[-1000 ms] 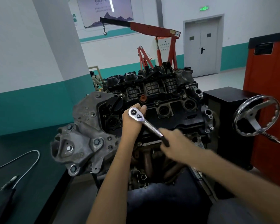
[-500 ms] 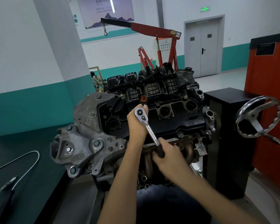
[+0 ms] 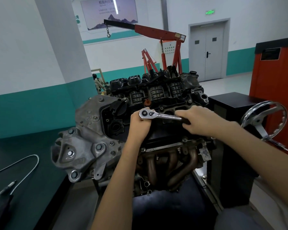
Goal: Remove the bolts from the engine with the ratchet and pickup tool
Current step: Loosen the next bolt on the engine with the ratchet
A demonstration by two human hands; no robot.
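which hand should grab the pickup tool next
Left, probably: the pickup tool lies on the bench at left; the left hand steadies the ratchet at its head, the right hand grips its handle.

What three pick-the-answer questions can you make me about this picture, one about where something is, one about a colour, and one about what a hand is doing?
1. Where is the bendy pickup tool?
A) on the floor
B) on the dark bench at the left
C) in a hand

2. What colour is the crane behind the engine?
A) yellow
B) blue
C) red

3. What is the right hand doing?
A) gripping the ratchet handle
B) hanging loose
C) turning the wheel

Answers:
1 B: the tool lies on the bench with no hand near it.
2 C: its arm and legs are mostly red.
3 A: its fingers curl round the dark handle, while the left hand holds the ratchet's head.
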